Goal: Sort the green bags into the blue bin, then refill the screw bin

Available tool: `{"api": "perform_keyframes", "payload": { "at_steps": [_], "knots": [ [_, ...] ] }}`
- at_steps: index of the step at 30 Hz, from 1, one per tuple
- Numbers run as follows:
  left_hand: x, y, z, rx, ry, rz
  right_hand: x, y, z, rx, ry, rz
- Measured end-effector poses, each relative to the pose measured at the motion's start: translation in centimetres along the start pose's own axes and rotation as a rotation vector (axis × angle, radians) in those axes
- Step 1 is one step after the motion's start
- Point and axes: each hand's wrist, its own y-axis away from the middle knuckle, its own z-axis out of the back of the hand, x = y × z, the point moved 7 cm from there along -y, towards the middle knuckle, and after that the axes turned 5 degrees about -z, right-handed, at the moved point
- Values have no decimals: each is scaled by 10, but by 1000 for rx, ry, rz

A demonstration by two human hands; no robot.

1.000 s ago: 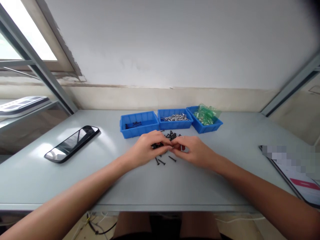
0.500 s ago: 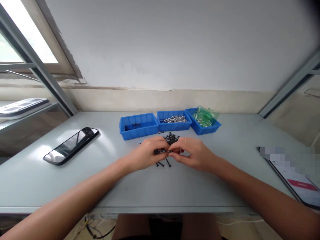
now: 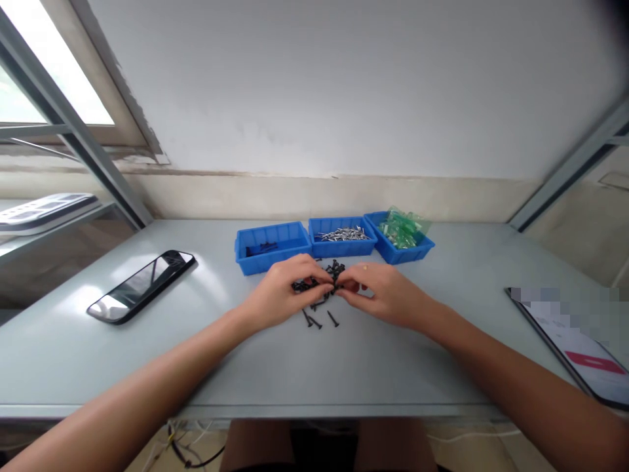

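Over a pile of black screws [image 3: 335, 267], my two hands meet almost fingertip to fingertip. My left hand [image 3: 287, 288] is closed in a pinch, with black screws at its thumb and fingers; more screws lie in the gap between them. From the other side my right hand [image 3: 386, 292] pinches too, and a dark screw shows at its fingertips. The fingers partly cover what each hand grips. Several loose black screws [image 3: 314, 321] lie on the table just in front of the hands.
Behind the pile stand a blue bin [image 3: 272, 262] with some dark screws, a blue bin [image 3: 344, 248] of silver nails or screws, and another blue bin [image 3: 405, 254] with green plastic bags. A phone [image 3: 142, 288] lies left, a tablet-like device [image 3: 570, 341] right, on the grey table [image 3: 344, 387].
Both hands have shifted slightly up and away from me, toward the bins. More of the screws in front of them now show. The bins have stayed put.
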Motion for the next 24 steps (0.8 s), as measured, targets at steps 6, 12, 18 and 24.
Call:
{"api": "perform_keyframes", "payload": {
  "at_steps": [6,12,18,24],
  "knots": [
    [-2,3,-8,111,-58,-63,-8,0,-24,276,50,-93],
    [36,1,37,-122,-440,139,-13,3,-23,364,10,-172],
    [67,9,72,-231,-803,363,-11,8,-32,471,1,-133],
    [21,1,11,97,-449,46,-10,3,-28,400,51,-126]
  ]
}}
